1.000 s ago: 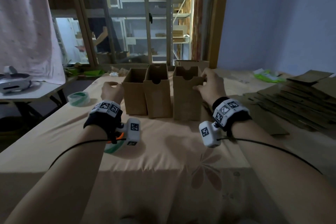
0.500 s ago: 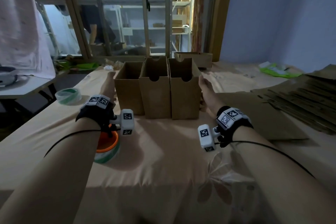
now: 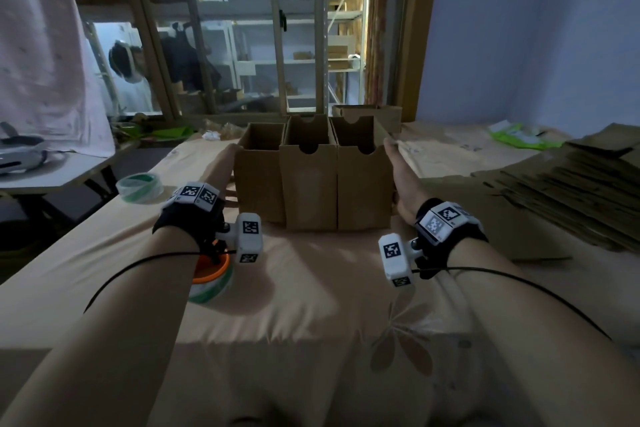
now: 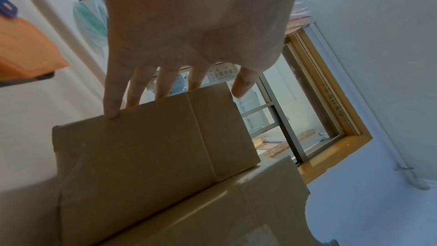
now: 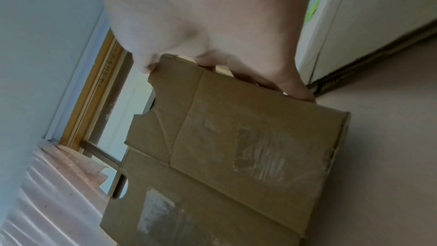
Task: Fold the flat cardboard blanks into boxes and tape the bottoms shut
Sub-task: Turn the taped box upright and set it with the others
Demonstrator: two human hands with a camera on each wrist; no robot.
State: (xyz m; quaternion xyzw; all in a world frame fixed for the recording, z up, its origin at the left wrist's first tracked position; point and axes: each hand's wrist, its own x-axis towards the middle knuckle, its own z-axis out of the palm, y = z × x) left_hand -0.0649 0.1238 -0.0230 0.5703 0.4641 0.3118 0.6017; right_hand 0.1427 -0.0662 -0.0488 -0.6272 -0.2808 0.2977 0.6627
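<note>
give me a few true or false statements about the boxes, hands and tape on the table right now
1. Three open boxes stand side by side in a row. True: left box, middle box, right box.
2. The left hand lies flat against the outer side of the left box. True.
3. The right hand holds a roll of tape. False: it lies with straight fingers against the outer side of the right box.
4. The boxes are closed on top. False: all three are open on top.
5. A stack of flat cardboard lies to the right of the boxes. True.
6. The green tape roll sits inside a box. False: it lies on the table, left of the boxes.
</note>
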